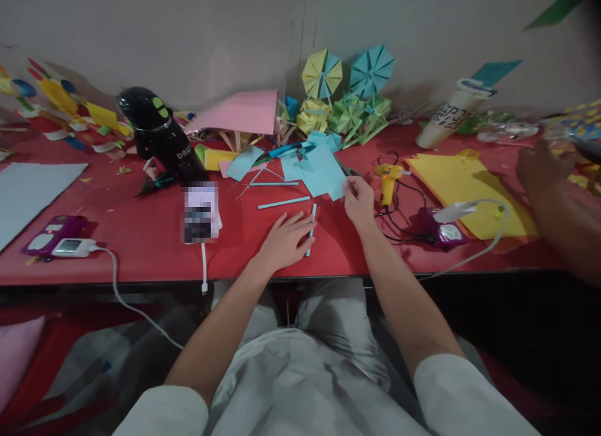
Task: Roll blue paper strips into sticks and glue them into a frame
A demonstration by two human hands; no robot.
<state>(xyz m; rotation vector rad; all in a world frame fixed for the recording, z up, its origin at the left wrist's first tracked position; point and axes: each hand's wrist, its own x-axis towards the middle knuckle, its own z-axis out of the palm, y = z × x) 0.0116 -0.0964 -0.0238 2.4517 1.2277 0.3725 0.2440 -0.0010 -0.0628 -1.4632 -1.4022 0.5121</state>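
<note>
My left hand (pixel 287 241) lies flat on the red table, fingers spread. Its fingertips reach a thin light-blue paper strip (pixel 314 212), part of which is hidden under the hand. Just beyond lies another light-blue strip (pixel 283 202), and a thinner one is behind that. My right hand (pixel 359 200) is closed in a pinch at the edge of a light-blue paper sheet (pixel 322 172). More light-blue pieces overlap behind this sheet. Close to the right hand, a dark object shows only partly beside the sheet.
A yellow glue gun (pixel 387 184) with its cord lies right of my hands, near a purple socket (pixel 446 228) and yellow paper (pixel 474 186). A phone (pixel 201 212) and black bottle (pixel 162 136) are left. Folded paper fans (pixel 372 72) stand behind. Another person's hand (pixel 544 167) is far right.
</note>
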